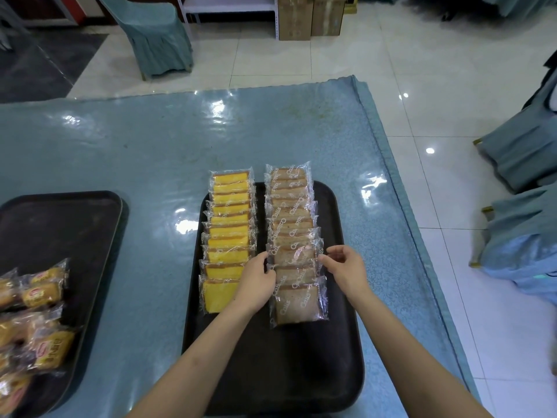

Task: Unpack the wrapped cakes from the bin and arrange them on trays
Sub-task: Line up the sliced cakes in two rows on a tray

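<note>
A dark tray (271, 372) in front of me holds two overlapping rows of wrapped cakes: yellow cakes (229, 224) on the left and brown cakes (292, 218) on the right. My left hand (256, 282) and my right hand (343, 267) pinch the two side edges of one brown wrapped cake (297, 254) lying in the near part of the brown row. Two more brown cakes lie nearer to me than that one. No bin is in view.
A second dark tray (75, 236) at the left holds several small wrapped golden cakes (42, 292). The table (135, 152) has a glossy blue cover. Covered chairs stand beyond the far edge (153, 34) and to the right (524, 164).
</note>
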Available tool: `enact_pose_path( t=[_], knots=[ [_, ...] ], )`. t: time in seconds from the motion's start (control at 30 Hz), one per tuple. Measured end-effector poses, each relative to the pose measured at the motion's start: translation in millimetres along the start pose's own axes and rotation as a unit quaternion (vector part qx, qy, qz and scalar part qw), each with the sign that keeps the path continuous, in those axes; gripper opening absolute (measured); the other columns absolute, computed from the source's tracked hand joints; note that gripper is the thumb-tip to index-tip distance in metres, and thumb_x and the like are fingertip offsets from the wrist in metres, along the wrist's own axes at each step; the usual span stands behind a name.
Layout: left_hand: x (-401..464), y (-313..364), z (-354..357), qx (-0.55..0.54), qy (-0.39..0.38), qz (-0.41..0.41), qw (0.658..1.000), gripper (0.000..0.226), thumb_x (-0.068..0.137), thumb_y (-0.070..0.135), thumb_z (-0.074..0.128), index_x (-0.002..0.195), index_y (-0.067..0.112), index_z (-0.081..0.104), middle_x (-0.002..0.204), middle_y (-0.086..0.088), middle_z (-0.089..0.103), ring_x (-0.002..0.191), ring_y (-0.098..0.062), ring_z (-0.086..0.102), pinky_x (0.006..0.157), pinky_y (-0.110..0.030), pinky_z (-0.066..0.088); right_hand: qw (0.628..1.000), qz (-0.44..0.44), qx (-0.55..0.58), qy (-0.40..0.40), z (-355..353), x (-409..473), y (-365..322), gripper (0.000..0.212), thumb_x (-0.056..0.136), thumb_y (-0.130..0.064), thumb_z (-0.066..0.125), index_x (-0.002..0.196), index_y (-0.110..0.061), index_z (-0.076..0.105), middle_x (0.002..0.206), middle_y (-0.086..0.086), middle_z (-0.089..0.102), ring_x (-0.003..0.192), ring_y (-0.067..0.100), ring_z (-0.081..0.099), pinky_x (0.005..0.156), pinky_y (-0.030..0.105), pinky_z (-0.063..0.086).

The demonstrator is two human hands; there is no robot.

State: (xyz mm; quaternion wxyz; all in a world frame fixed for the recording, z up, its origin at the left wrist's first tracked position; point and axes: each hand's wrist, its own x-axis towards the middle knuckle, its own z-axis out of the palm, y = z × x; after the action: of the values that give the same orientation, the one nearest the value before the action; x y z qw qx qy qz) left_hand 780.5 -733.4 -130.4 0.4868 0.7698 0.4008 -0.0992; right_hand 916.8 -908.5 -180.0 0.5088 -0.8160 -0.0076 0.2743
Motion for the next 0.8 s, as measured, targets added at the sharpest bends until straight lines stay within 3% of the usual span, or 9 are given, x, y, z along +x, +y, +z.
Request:
enact_pose_path(
  t=[0.07,0.1,0.2,0.33,0.4,0.43,0.5,0.67,0.8],
  knots=[
    [-6,-3,1,0.007,-0.001,-0.009,1.000,0.058,0.105,0.010,0.047,0.161,0.017,0.033,0.160,-0.002,0.044,0.133,-0.014,0.053,0.109,-0.031,0.045,1.000,0.000,0.006,-0.001,-1,-5,7,0.025,0.088,-0.025,0.085,0.107,-0.017,0.070,0.096,0.001,0.074,0.093,0.017,0.071,0.087,0.036,0.061],
    [-9,-5,2,0.009,-0.003,-0.011,1.000,0.058,0.106,0.010,0.047,0.161,0.017,0.031,0.160,-0.002,0.043,0.138,-0.015,0.048,0.109,-0.030,0.044,1.000,0.001,0.006,-0.002,0,-8,11,0.023,0.088,-0.024,0.085,0.105,-0.018,0.071,0.095,0.001,0.074,0.093,0.017,0.072,0.089,0.038,0.061],
    [-17,-3,7,0.005,-0.015,-0.002,1.000,0.057,0.107,0.011,0.046,0.161,0.016,0.030,0.153,-0.001,0.049,0.113,-0.002,0.049,0.091,-0.017,0.045,1.000,0.006,0.001,-0.006,1,-13,20,0.014,0.090,-0.023,0.082,0.098,-0.023,0.071,0.094,-0.001,0.076,0.092,0.015,0.073,0.091,0.043,0.062],
    [-18,-11,14,-0.001,-0.016,-0.027,0.999,0.055,0.106,0.020,0.050,0.159,0.021,0.034,0.116,0.011,0.060,0.099,-0.008,0.064,0.089,-0.037,0.059,1.000,0.014,0.012,-0.021,7,-19,26,0.009,0.092,-0.023,0.079,0.097,-0.023,0.072,0.093,-0.001,0.077,0.090,0.019,0.074,0.090,0.049,0.061],
    [-20,-16,17,0.013,-0.014,-0.034,0.999,0.057,0.107,0.022,0.051,0.160,0.022,0.030,0.123,0.006,0.061,0.100,-0.015,0.068,0.076,-0.031,0.058,0.999,0.019,0.003,-0.025,6,-20,27,0.011,0.092,-0.027,0.078,0.101,-0.022,0.072,0.095,-0.002,0.077,0.092,0.016,0.073,0.090,0.048,0.061],
    [-22,-16,18,0.028,-0.015,-0.032,0.999,0.057,0.107,0.021,0.050,0.161,0.022,0.030,0.135,0.001,0.059,0.104,-0.016,0.066,0.075,-0.029,0.055,0.999,0.025,0.000,-0.032,6,-20,27,0.013,0.093,-0.030,0.077,0.102,-0.022,0.072,0.097,-0.003,0.076,0.093,0.015,0.073,0.091,0.047,0.061],
    [-24,-16,20,0.034,-0.012,-0.025,0.999,0.055,0.107,0.017,0.050,0.159,0.020,0.032,0.149,-0.003,0.052,0.109,-0.010,0.055,0.089,-0.031,0.055,0.998,0.038,0.005,-0.043,7,-20,29,0.015,0.094,-0.031,0.076,0.104,-0.021,0.072,0.099,-0.002,0.076,0.096,0.015,0.072,0.093,0.047,0.061],
    [-25,-14,22,0.003,-0.011,-0.016,1.000,0.049,0.106,0.017,0.053,0.153,0.021,0.042,0.144,0.002,0.055,0.113,-0.009,0.053,0.103,-0.039,0.053,0.999,0.030,-0.001,-0.038,9,-23,27,0.010,0.094,-0.026,0.076,0.103,-0.021,0.072,0.099,-0.002,0.075,0.095,0.015,0.072,0.092,0.044,0.061],
    [-22,-14,21,-0.011,-0.008,-0.019,1.000,0.049,0.105,0.022,0.057,0.152,0.023,0.044,0.124,0.012,0.060,0.102,-0.002,0.060,0.096,-0.039,0.058,0.999,0.021,0.010,-0.026,10,-24,22,0.011,0.093,-0.024,0.078,0.100,-0.019,0.072,0.096,0.000,0.075,0.093,0.018,0.072,0.086,0.037,0.060]
  ],
)
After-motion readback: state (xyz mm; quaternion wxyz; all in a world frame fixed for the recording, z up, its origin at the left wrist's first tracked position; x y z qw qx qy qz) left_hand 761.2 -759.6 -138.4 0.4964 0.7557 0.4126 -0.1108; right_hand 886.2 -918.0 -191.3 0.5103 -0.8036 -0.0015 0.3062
